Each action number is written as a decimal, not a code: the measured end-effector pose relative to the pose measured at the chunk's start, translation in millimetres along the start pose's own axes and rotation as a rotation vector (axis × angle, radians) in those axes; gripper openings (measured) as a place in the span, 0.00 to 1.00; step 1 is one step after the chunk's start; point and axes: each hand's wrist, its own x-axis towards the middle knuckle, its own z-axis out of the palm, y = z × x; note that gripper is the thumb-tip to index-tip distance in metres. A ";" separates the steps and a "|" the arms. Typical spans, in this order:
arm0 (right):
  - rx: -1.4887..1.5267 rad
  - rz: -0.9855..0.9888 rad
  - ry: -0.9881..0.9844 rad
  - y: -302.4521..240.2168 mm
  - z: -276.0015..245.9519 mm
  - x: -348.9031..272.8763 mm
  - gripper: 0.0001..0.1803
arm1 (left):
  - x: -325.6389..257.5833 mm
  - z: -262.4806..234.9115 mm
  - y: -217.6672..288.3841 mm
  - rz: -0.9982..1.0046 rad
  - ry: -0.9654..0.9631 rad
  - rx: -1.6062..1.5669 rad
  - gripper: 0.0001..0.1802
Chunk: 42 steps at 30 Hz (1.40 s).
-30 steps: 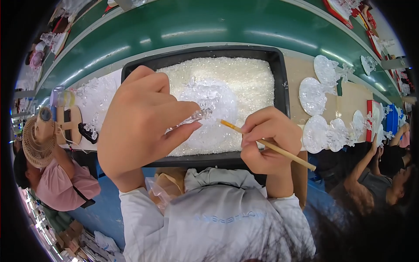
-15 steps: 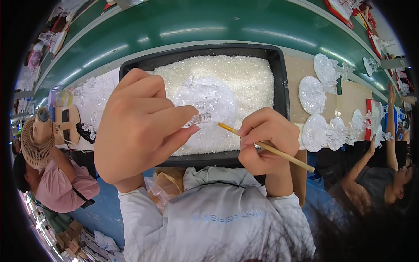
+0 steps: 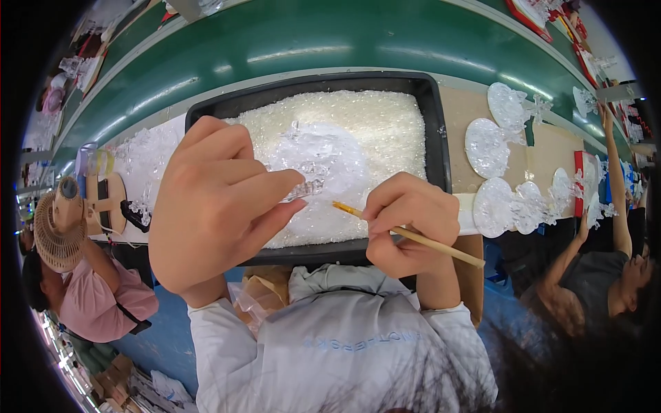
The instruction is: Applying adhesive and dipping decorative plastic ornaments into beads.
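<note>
Pinched between the thumb and fingers of my left hand [image 3: 213,199] is a clear plastic piece [image 3: 313,187], its far part partly covered by my fingers. My right hand [image 3: 412,221] grips a paintbrush [image 3: 441,248] with a pale wooden handle, its yellowish tip just to the right of the clear piece and apart from it. Below both hands a black tray [image 3: 444,138] holds clear glittering granules [image 3: 389,131]. A round clear disc [image 3: 344,153] with raised clear parts rests on the granules, partly hidden behind my left hand.
Several clear round pieces [image 3: 487,148] stand on cardboard to the right. More clear parts [image 3: 141,155] lie on white at the left, near a beige fan [image 3: 60,230]. A green conveyor belt [image 3: 303,34] runs beyond the tray. Co-workers sit on both sides.
My right hand and the paintbrush have shifted slightly left and a little down, closer to the clear piece. The left hand keeps its pinch. The whole view has shifted slightly.
</note>
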 end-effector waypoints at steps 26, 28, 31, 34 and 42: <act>0.217 0.375 0.452 1.5 -12.9 -3.7 0.19 | -5.8 -17.7 28.4 0.138 -0.003 0.316 0.21; 0.251 0.461 0.406 5.0 -10.7 -3.5 0.23 | -6.1 -23.4 33.5 0.183 -0.021 0.371 0.23; 0.603 0.680 0.374 9.8 -4.9 -4.6 0.26 | -6.1 -27.9 37.3 0.233 -0.061 0.400 0.24; 0.886 0.790 0.231 14.5 -6.5 -2.9 0.28 | -8.1 -26.5 38.8 0.302 -0.030 0.454 0.22; 0.995 0.702 0.323 7.9 -10.0 -3.5 0.29 | -15.6 6.0 31.3 -0.008 0.222 0.083 0.23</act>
